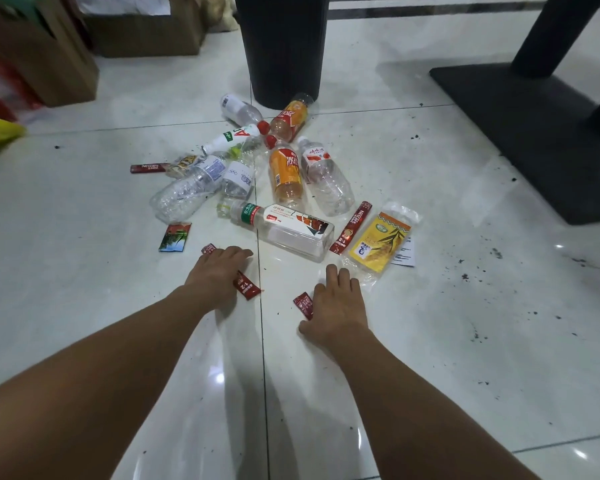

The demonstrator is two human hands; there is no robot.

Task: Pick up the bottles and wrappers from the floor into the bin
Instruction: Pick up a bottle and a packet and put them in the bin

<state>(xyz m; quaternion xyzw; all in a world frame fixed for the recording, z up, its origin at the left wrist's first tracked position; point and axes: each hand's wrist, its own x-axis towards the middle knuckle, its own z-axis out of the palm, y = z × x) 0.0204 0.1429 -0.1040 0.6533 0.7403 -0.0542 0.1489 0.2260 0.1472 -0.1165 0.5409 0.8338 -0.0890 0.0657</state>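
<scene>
Left hand: the left hand [219, 275] is palm down on the floor [84, 271], fingers curled over the left red sachet [247, 289]. The sachet's two ends stick out on either side of the hand. Whether it is lifted cannot be told.
Right hand: the right hand [338, 303] lies flat with its fingers nearly straight, resting on the right red sachet [303, 304]. Only the sachet's left end shows.
Bin: the black ribbed bin [281, 46] stands upright at the far side of the litter, well apart from both hands.
Bottles: all lie on their sides between the hands and the bin.
- The square clear bottle [291, 232] is nearest, just beyond the hands.
- Beyond it are the near orange bottle [286, 174] and, beside that, the red-labelled water bottle [326, 178].
- The crushed clear bottle [184, 194] lies to the left.
- The white AD bottle [231, 136] lies farther back.
- The far orange bottle [289, 121] has its base touching the foot of the bin.
Wrappers:
- The Nescafé stick [351, 227] lies beside the yellow snack wrapper [380, 242], right of the square bottle.
- The green-and-red packet [175, 237] lies left of the left hand.
- A second Nescafé stick [149, 168] lies at the pile's far left.
Surroundings: cardboard boxes [146, 32] stand at the far left and a black table base [534, 133] at the right. Dark crumbs are scattered over the tiles.
</scene>
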